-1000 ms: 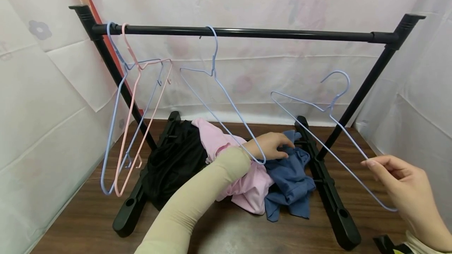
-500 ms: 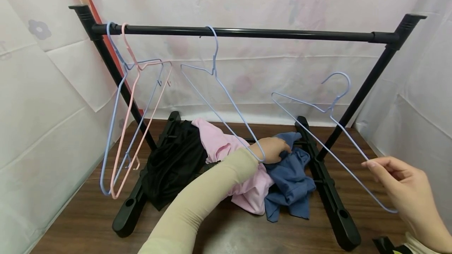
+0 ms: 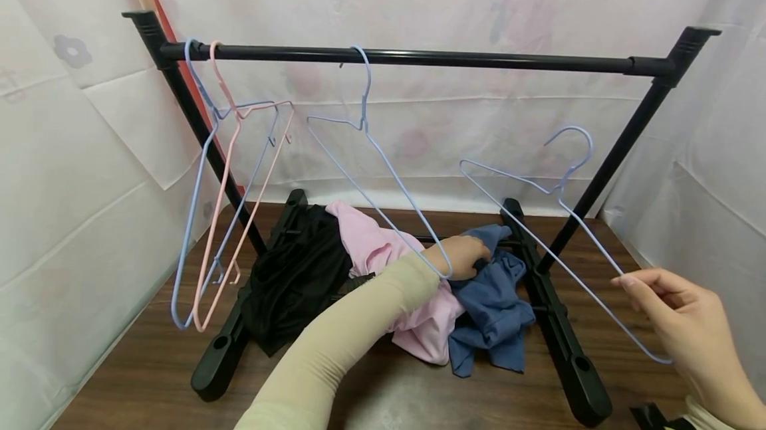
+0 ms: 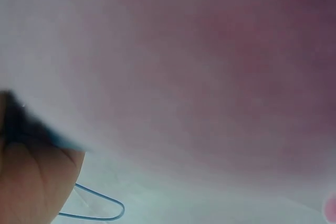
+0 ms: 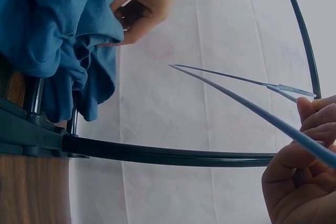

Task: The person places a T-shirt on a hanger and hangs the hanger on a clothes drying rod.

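My left hand [image 3: 461, 257] reaches down to a crumpled blue garment [image 3: 493, 317] on the wooden tabletop. In the right wrist view its thumb and fingers pinch a fold of the blue cloth [image 5: 79, 35]. My right hand [image 3: 682, 314] holds a light blue wire hanger [image 3: 561, 187] by its lower right side, between thumb and fingers. That hanger is off the rail, hook upward. Beneath my left forearm lies a pink garment [image 3: 427, 333], partly covered by the sleeve. Blurred pink fills most of the left wrist view, with part of my left hand [image 4: 39, 187] at the lower left.
A black rack's rail [image 3: 479, 59] spans the back. On it hang a pink hanger [image 3: 224, 88] and a blue hanger at the left, plus a blue hanger [image 3: 366, 104] in front of my left wrist. A black garment [image 3: 293, 277] lies over the rack's left foot [image 3: 218, 367].
My left hand has moved slightly onto the blue garment, and its fingers have curled into the cloth. The hanger in my right hand is nearly still, a touch lower.
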### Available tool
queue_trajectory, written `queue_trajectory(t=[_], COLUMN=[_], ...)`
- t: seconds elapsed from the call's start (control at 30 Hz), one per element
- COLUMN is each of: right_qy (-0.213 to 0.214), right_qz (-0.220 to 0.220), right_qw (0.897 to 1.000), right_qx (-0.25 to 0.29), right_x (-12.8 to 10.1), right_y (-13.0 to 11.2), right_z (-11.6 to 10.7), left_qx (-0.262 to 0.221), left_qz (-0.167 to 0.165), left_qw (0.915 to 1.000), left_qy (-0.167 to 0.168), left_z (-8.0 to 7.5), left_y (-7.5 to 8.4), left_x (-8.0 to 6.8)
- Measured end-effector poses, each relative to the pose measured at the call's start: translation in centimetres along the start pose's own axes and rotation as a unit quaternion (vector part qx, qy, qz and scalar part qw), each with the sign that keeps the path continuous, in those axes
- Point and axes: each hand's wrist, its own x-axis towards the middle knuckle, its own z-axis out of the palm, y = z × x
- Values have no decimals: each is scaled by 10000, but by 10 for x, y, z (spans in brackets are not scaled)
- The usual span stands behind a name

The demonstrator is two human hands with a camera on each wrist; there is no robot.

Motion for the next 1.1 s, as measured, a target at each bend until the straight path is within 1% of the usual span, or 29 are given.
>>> queue_trajectory(t=[0.1, 0.23, 0.27, 0.4, 0.47, 0.57, 0.7, 0.93, 1.1], right_qy=[5, -10, -16, -52, -60, -53, -30, -75, -73], right_qz=[-27, -35, -40, -59, -64, -67, -60, -96, -61], right_qw=[9998, 9999, 10000, 10000, 10000, 9996, 9989, 9999, 9999], right_qx=[177, 168, 73, -12, -45, -253, -467, -34, -110], right_x=[1, 1, 1, 0, 0, 0, -1, -1, 0], right_y=[1, 0, 0, 0, 1, 1, 1, 3, 2], right_z=[0, 0, 0, -1, -1, -1, -1, 0, 1], left_qx=[95, 149, 113, -182, -300, -316, -239, 144, 272], left_qz=[52, 5, -25, -77, -54, 42, 108, 188, 195], left_qw=[9999, 9997, 9997, 9992, 9988, 9985, 9984, 9986, 9974], left_qy=[84, 206, 237, 357, 391, 444, 504, 468, 640], left_z=[5, 9, 9, 9, 8, 7, 5, 7, 9], left_y=[-1, -1, -1, -2, -2, -4, -4, -3, -4], left_x=[1, 3, 3, 2, 1, 0, -1, -3, -3])
